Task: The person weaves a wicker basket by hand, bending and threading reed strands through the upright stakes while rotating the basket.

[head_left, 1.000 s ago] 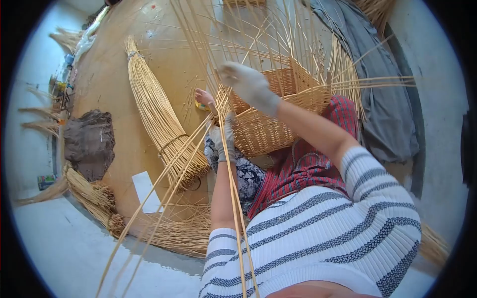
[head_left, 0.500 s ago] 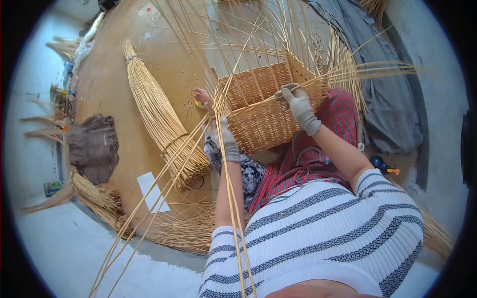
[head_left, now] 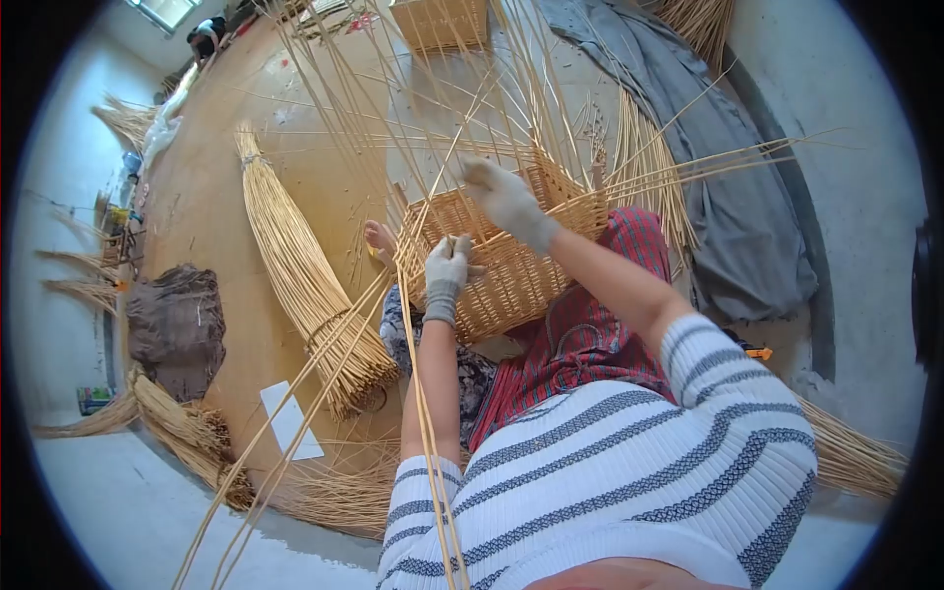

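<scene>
A woven wicker basket (head_left: pixel 511 285) with long upright rods rests against my lap, its open side up. My left hand (head_left: pixel 447 275), in a pale glove, is at the front wall near the left corner, fingers curled at the rim. Over the basket's opening my gloved right hand (head_left: pixel 506 205) is raised, fingers closed and slightly blurred; what they hold is hidden. Loose willow rods (head_left: pixel 413 364) run from the left corner down past my left arm. More rods (head_left: pixel 708 175) stick out from the right corner.
A tied bundle of rods (head_left: pixel 295 261) lies on the board floor to the left, near white paper (head_left: pixel 291 421) and a brown cloth (head_left: pixel 177 329). Grey fabric (head_left: pixel 733 197) spreads at the right. Another basket (head_left: pixel 440 25) stands at the back; a person (head_left: pixel 206 37) is far left.
My right hand has left the right part of the front rim and moved left and up over the opening. My left hand has shifted from the corner onto the front wall.
</scene>
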Tool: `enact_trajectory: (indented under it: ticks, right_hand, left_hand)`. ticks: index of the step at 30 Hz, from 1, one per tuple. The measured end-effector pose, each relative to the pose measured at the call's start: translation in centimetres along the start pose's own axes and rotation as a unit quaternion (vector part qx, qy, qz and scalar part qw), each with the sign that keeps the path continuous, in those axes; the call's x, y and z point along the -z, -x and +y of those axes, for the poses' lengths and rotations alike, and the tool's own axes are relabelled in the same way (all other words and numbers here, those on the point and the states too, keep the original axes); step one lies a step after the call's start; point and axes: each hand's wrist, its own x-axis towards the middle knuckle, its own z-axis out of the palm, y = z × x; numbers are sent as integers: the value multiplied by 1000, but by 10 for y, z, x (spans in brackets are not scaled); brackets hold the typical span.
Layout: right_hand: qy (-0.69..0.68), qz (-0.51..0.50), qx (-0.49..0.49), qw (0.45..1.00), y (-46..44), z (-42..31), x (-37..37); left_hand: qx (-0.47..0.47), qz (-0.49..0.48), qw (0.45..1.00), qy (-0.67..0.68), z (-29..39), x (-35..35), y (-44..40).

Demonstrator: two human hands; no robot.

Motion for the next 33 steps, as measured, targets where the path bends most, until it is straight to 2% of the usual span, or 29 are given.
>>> enact_trajectory:
  ticks: [1,2,4,5,6,7,8,10,12,13,14,16,17,18,20,21,22,24,25,26,27,28,29,30,31,33]
  right_hand:
    - [93,-9,149,984,-27,2,-17]
    - [92,-10,150,984,-44,8,-33]
    - [81,36,164,982,-68,-5,-46]
    - [-97,-9,-15,995,-55,-7,-35]
    - [-265,-55,-197,942,-33,-35,-3]
    - [-408,-9,-144,901,-4,-5,13]
    - [-541,38,-88,835,29,39,24]
    - [-500,93,-182,841,95,88,41]
    - [-444,83,-221,864,76,60,60]
    - [-396,75,-256,879,73,45,59]
    - [-397,77,-260,877,77,43,53]
    - [-480,142,-267,823,71,32,44]
    - [-381,97,-261,881,79,16,42]
    - [-379,95,-263,882,80,18,45]
    - [-384,26,-195,902,86,17,50]
    - [-389,72,-230,889,74,39,58]
    - [-392,77,-221,890,74,44,76]
    - [-307,121,-296,897,67,51,105]
    - [-303,124,-301,896,69,51,109]
    - [-323,157,-320,877,73,52,113]
    - [-343,188,-336,857,77,50,117]
    - [-341,187,-338,857,82,50,120]
    - [-306,151,-347,873,79,52,125]
    - [-270,118,-355,887,74,58,128]
    - [-269,140,-268,914,64,58,116]
    - [-113,24,-264,958,31,45,113]
  left_hand:
    - [14,2,1000,20,-2,1,-1]
    - [15,4,1000,21,-4,3,-3]
    - [93,-24,994,50,1,8,-7]
    - [95,-35,993,63,2,11,-9]
    - [96,-35,992,70,3,8,-10]
    - [90,-29,995,42,1,6,-10]
    - [83,-22,996,13,3,4,-11]
    - [94,-19,995,1,13,1,-5]
    - [12,-46,993,112,23,-3,7]
    - [23,12,994,102,32,-11,9]
    - [26,12,995,99,27,-17,3]
    - [67,126,984,105,16,-31,-12]
    - [79,144,981,99,13,-33,-14]
    - [82,145,981,102,12,-35,-15]
    - [15,151,980,128,6,-34,-10]
    - [-5,157,977,143,6,-33,-6]
    - [-15,155,978,139,12,-34,1]
    - [-225,290,905,216,30,-40,9]
    - [-338,257,895,139,34,-40,5]
    - [-327,256,899,141,34,-51,3]
    - [-197,139,970,38,51,-66,6]
    - [-65,15,996,-66,61,-72,7]
    - [-72,16,995,-63,54,-72,-1]
    - [-12,-52,995,-89,37,-72,-15]
    - [50,-122,984,-116,32,-74,-23]
    - [46,-92,991,-81,18,-82,-24]
